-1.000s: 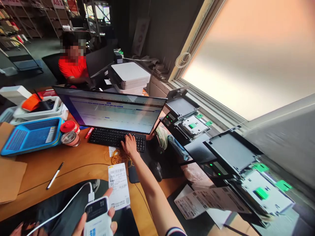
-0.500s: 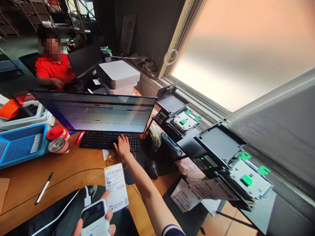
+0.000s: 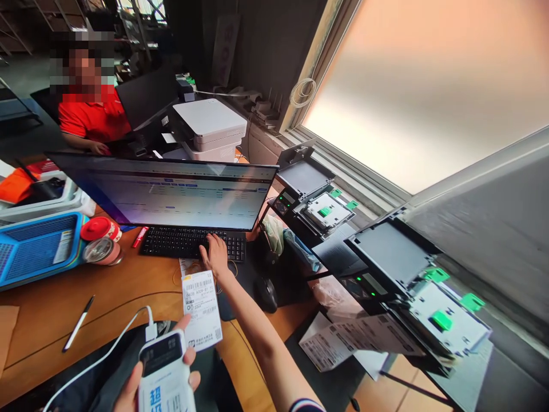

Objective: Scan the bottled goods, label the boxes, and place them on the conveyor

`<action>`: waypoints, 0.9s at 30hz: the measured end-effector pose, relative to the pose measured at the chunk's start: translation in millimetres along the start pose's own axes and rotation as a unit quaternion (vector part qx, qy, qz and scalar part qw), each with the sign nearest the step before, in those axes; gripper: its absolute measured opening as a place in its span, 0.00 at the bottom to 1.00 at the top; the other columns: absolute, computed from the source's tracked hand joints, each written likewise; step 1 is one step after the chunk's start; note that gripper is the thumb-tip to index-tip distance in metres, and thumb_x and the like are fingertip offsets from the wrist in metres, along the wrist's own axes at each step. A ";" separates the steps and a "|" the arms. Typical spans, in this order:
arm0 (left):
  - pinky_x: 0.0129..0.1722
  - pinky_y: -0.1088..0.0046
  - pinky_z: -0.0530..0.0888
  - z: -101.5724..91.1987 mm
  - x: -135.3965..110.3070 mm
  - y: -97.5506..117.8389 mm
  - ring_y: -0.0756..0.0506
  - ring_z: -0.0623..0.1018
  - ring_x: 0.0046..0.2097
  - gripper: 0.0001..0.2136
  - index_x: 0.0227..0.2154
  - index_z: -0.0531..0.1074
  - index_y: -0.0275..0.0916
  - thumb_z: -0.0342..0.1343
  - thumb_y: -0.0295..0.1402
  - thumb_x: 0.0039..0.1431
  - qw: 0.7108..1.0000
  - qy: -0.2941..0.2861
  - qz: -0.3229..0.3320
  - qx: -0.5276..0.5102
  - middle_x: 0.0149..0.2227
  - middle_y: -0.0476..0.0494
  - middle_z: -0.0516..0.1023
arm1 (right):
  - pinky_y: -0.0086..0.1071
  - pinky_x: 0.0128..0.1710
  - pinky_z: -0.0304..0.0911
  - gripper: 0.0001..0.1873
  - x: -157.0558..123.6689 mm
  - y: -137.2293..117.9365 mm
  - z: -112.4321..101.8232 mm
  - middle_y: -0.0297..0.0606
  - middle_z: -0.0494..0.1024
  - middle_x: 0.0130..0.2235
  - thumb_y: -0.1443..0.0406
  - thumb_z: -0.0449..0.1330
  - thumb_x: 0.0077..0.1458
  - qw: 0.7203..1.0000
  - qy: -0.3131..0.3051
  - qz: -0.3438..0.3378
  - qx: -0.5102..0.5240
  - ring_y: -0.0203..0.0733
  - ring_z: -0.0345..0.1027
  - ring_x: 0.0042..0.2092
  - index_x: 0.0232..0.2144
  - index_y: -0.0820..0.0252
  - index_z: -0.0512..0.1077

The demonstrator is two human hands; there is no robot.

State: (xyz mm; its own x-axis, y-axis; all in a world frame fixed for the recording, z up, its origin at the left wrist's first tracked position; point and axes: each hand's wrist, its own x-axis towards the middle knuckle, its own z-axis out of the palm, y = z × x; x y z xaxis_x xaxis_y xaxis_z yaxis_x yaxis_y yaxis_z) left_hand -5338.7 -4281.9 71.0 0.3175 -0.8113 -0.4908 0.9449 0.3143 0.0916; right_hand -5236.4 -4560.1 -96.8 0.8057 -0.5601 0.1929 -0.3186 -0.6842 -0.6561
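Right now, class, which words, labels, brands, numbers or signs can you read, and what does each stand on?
"超", in blue, on the white device; the character below is cut off, other print unreadable.
"A009", probably, on the paper slip; its smaller print is unreadable.
Too small or blurred: monitor, printed labels, basket sticker.
Too dim to read: background sign.

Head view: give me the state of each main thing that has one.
Monitor, screen lit
Keyboard, right hand on it
White device, in left hand, cable plugged in
Printed slip, print facing up
Mouse, untouched
Near black machine, open, green lights lit
Far black machine, the same
Pen, lying down, cap unclear
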 end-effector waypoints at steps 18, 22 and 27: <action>0.38 0.69 0.74 87.3 -7.0 2.2 0.46 0.73 0.36 0.41 0.65 0.71 0.41 0.70 0.50 0.49 0.992 -0.050 0.107 0.040 0.38 0.41 0.77 | 0.40 0.45 0.77 0.21 -94.9 -122.2 -200.7 0.39 0.78 0.52 0.59 0.68 0.58 0.860 -0.019 0.008 0.509 0.45 0.76 0.48 0.54 0.45 0.77; 0.36 0.69 0.74 91.8 -10.0 -0.5 0.45 0.72 0.36 0.40 0.64 0.72 0.39 0.71 0.49 0.48 0.990 -0.046 0.132 0.034 0.37 0.40 0.77 | 0.43 0.45 0.77 0.21 -101.5 -125.2 -202.6 0.41 0.77 0.52 0.59 0.67 0.59 0.871 -0.004 0.000 0.492 0.47 0.74 0.50 0.55 0.44 0.77; 0.35 0.69 0.73 94.9 -10.2 -1.6 0.45 0.71 0.35 0.44 0.66 0.70 0.40 0.72 0.50 0.46 0.993 -0.032 0.115 0.026 0.35 0.41 0.76 | 0.42 0.43 0.77 0.21 -105.6 -127.1 -205.1 0.42 0.77 0.53 0.59 0.67 0.60 0.873 0.006 0.008 0.487 0.47 0.74 0.50 0.56 0.43 0.77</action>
State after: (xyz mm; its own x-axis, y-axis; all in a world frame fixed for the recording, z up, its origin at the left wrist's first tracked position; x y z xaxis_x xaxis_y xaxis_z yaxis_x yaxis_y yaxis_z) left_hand -5335.8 -4320.9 158.1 0.5280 -0.7512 -0.3961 0.8492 0.4701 0.2405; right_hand -5383.4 -4509.8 115.8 0.7979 -0.5750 0.1810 0.2503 0.0428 -0.9672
